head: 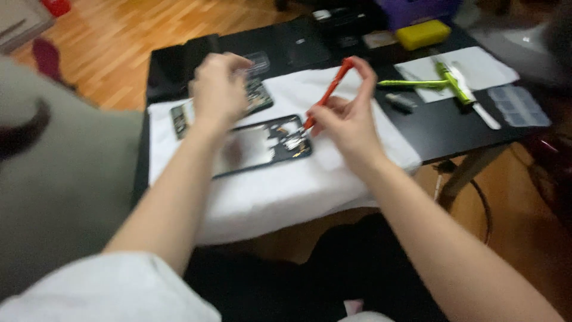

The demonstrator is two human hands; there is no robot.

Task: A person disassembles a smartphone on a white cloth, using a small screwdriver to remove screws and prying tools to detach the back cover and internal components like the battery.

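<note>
Wood floor, black counter [441, 134] w/ white cloth [280, 185] spread over it. Opened phone [262, 145] lies on cloth, centre. Right hand [348, 116] is clamped on an orange screwdriver [326, 92], tip down at the phone's upper end. Left hand [217, 89] hovers over the phone's left part, fingers curled; blur, can't tell if it grips anything. Green tools [441, 80] on white sheet, yellow box [423, 34] at back right.

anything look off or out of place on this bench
Nothing spilled or visibly broken. The opened phone lies askew on the white cloth, back off and insides exposed, under the orange screwdriver in the right hand. The cloth overhangs the table edge. Motion blur hides fine detail.
</note>
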